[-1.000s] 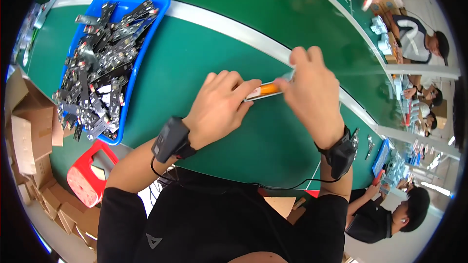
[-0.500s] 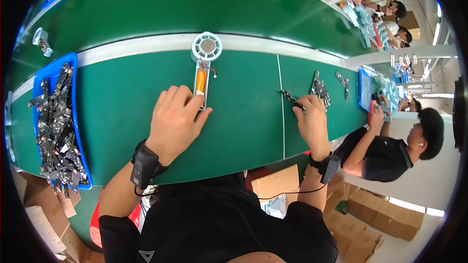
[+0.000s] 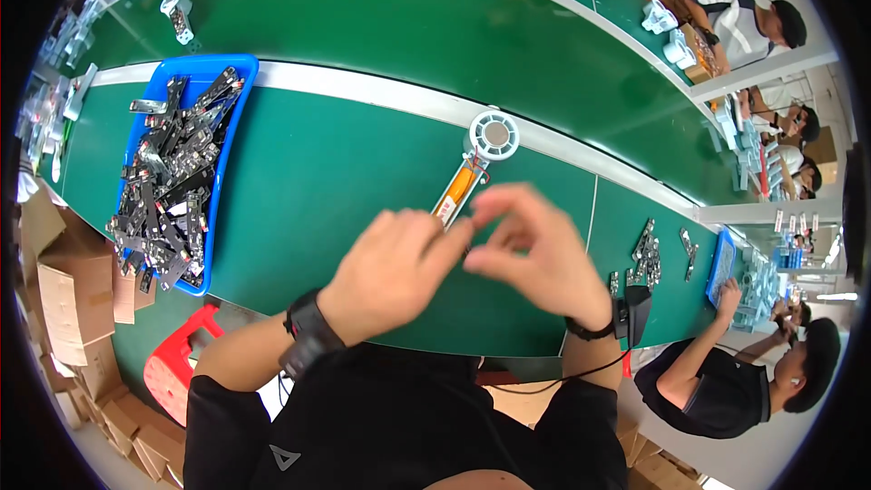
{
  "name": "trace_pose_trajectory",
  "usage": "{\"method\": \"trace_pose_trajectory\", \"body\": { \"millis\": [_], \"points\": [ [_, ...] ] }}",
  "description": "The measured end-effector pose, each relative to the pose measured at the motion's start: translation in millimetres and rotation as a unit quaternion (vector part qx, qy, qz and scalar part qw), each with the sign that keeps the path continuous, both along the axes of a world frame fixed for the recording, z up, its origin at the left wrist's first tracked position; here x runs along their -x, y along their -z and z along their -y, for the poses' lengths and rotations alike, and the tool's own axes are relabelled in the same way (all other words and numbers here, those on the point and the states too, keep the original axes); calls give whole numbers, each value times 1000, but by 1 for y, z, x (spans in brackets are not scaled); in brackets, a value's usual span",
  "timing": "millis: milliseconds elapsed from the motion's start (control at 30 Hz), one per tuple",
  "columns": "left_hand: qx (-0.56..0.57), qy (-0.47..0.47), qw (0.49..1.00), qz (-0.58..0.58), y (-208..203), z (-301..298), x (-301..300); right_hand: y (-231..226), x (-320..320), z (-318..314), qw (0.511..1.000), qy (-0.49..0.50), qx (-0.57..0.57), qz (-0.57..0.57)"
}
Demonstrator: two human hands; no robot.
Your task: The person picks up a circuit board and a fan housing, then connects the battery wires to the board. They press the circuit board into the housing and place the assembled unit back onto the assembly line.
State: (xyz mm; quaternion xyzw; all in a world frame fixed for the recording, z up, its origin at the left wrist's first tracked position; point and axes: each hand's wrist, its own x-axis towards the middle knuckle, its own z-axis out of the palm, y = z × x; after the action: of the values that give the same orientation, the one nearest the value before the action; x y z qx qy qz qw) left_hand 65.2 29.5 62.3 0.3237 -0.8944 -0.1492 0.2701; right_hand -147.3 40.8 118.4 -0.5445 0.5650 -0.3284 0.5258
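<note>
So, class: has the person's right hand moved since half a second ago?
Yes. The right hand left the metal parts and moved left to the orange-and-white assembly.

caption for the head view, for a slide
Left hand and right hand meet over an orange-and-white part on a green workbench.

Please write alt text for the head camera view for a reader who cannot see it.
A person's left hand and right hand meet fingertip to fingertip over a green work table, just below a long orange-and-white part with a round white end. A blue tray of dark metal pieces sits at the left.
</note>
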Motion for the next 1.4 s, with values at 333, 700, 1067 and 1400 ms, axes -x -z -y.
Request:
{"method": "trace_pose_trajectory", "body": {
  "millis": [333,700,1067,1400],
  "points": [
    [-502,19,785,-362,39,68,17,76,-9,44,888,54,381,-252],
    [-553,6,759,-344,40,71,16,85,-9,49,822,36,469,-322],
    [-632,-21,746,-208,11,87,1,78,9,57,785,-91,498,-357],
    [-604,7,731,-317,34,70,7,67,9,45,973,53,223,7]
  ]
}}
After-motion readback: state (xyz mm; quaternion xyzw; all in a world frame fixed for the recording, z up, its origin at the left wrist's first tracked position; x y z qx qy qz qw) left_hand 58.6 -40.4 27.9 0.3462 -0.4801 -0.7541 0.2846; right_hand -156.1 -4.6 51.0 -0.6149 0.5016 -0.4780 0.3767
